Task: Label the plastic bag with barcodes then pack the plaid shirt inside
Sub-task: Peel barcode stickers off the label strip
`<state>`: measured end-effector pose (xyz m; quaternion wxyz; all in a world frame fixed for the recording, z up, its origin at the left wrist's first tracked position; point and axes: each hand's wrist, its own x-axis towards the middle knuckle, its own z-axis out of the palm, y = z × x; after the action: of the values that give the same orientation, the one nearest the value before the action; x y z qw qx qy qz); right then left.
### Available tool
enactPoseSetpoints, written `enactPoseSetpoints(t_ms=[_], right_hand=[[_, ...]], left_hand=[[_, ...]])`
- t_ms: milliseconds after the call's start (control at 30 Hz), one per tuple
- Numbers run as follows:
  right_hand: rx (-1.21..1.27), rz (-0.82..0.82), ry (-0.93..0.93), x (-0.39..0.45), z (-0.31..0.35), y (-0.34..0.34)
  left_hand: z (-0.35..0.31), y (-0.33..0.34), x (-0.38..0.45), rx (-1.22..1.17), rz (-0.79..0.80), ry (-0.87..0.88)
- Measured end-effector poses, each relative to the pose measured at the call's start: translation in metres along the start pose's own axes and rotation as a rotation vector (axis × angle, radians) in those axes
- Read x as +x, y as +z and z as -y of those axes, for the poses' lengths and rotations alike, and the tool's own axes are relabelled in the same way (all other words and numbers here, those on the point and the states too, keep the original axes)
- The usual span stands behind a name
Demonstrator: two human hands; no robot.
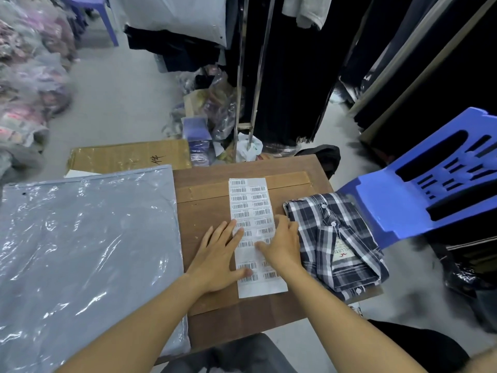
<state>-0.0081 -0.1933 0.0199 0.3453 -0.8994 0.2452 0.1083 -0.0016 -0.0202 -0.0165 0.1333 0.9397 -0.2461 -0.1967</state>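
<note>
Barcode sheet (254, 232): a long, narrow strip of white paper, lying flat on the surface (204, 211), near its middle. Its long axis runs away from the person, tilted slightly leftward at the far end. Small printed barcodes sit in two columns along the strip; some positions near the person are blank.

Left hand (220, 254): palm down, fingers spread, flat across the left edge of the sheet, with the thumb on the lower barcodes. It presses rather than grips; nothing is enclosed.

Right hand (281, 243): palm down on the right column, fingers curled toward the sheet's middle. Whether a label is pinched between its fingertips cannot be told.

Shirt (336, 243): folded into a compact rectangle, just right of the sheet, with its right edge overhanging the surface. Fabric is woven plaid in dark navy, grey and white. The buttoned placket runs roughly parallel to the sheet's long axis, and the collar with a paper tag lies at the near end.

Bag (86, 254): a large, flat, clear plastic rectangle, glossy and wrinkled, over a grey backing. It lies left of the surface, overlapping its left edge, and is well apart from the shirt.

Surface: brown wood-grain panel with cardboard pieces on top.

Chair (419, 184): blue moulded plastic, slotted, lying tipped beside the shirt.
</note>
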Motion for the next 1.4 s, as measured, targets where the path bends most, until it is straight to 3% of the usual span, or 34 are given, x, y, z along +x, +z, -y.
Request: enactPoseSetpoints(t_ms=[167, 300, 400, 467, 600, 800, 900, 967, 1033, 1100, 1200, 1400], right_hand=[[0.407, 0.133, 0.179, 0.006, 0.003, -0.007], [0.770, 0.286, 0.171, 0.010, 0.019, -0.025], [1.006, 0.374, 0.153, 0.017, 0.037, -0.041], [1.073, 0.434, 0.142, 0.020, 0.049, -0.051], [1.147, 0.523, 0.120, 0.021, 0.070, -0.065], [1.037, 0.427, 0.090, 0.021, 0.089, -0.068], [0.780, 0.108, -0.007, 0.017, 0.090, -0.060], [0.552, -0.131, -0.191, 0.014, 0.085, -0.053], [0.370, -0.241, -0.401, 0.009, 0.081, -0.049], [0.229, -0.203, -0.527, 0.005, 0.077, -0.042], [0.107, -0.127, -0.550, 0.001, 0.072, -0.031], [0.169, -0.078, -0.498, 0.001, 0.069, -0.024]], left_hand=[[-0.001, -0.009, 0.000, -0.158, 0.006, -0.069], [-0.009, -0.035, 0.002, -0.647, -0.143, -0.285], [-0.011, -0.063, 0.007, -1.167, -0.162, -0.467], [-0.010, -0.079, 0.009, -1.421, -0.095, -0.436], [-0.009, -0.105, 0.007, -1.561, -0.081, -0.306], [-0.009, -0.124, 0.009, -1.599, -0.107, -0.230], [-0.008, -0.124, 0.011, -1.566, -0.170, -0.281], [-0.005, -0.123, 0.012, -1.559, -0.208, -0.319], [-0.003, -0.121, 0.014, -1.556, -0.244, -0.353], [-0.003, -0.119, 0.015, -1.568, -0.274, -0.369], [-0.004, -0.118, 0.015, -1.597, -0.305, -0.384], [-0.009, -0.116, 0.014, -1.545, -0.341, -0.402]])
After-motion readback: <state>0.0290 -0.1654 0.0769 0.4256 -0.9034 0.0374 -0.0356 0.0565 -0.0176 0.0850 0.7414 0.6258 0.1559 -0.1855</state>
